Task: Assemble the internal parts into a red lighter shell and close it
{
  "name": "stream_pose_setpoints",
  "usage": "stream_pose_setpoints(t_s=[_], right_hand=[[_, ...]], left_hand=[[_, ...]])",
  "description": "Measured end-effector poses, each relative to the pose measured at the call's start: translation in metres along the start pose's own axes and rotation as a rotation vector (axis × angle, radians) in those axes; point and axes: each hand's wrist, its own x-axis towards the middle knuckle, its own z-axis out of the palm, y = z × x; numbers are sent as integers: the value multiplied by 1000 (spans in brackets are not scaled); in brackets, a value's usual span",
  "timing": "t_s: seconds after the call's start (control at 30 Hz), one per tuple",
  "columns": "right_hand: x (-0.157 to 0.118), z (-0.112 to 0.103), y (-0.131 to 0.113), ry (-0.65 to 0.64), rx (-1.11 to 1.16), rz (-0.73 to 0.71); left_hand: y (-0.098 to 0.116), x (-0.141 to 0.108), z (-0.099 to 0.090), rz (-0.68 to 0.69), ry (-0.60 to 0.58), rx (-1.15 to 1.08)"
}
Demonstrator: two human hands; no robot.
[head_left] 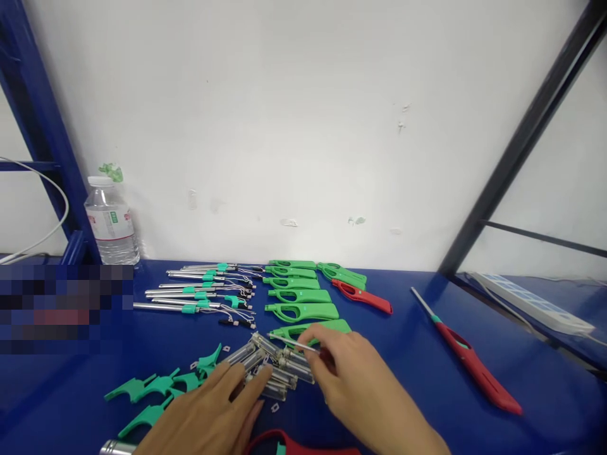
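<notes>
My right hand (348,373) is closed round a slim, pointed metal tool (289,341); its grip end is hidden in the palm. The tip points left, over a heap of clear plastic lighter fuel tanks (296,366). My left hand (213,404) rests at the left side of that heap, fingers stretched out and apart, the index fingertip on the tanks. Small metal clips (275,408) lie around them. Left of this hand are several teal lighter triggers (154,387). Below both hands, a red lighter shell (303,444) is cut off by the frame's bottom edge.
Metal lighter tubes with wires (180,295) lie in rows at the back left. Green lighter shells (303,295) and a red shell (363,297) sit beside them. Further right lie a red lighter (469,360) and a power strip (535,303). A water bottle (111,227) stands far left.
</notes>
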Motion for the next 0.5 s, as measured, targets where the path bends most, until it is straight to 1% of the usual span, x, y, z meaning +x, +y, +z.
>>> stream_pose_setpoints(t_s=[0.1,0.2,0.23,0.27,0.33,0.5], right_hand=[[6,13,-6,-51,16,-67],[9,21,-6,-76,-6,-83],[9,22,-5,-79,-22,-82],[9,23,-5,-83,-35,-83],[10,24,-4,-88,-49,-83],[13,23,-4,-74,-68,-50]], left_hand=[[3,11,-10,-21,-92,-9],[8,31,-27,34,-251,-47],[9,36,-30,31,-229,-23],[10,39,-33,30,-258,-26],[9,39,-32,13,-278,-26],[5,23,-24,-17,-345,-61]])
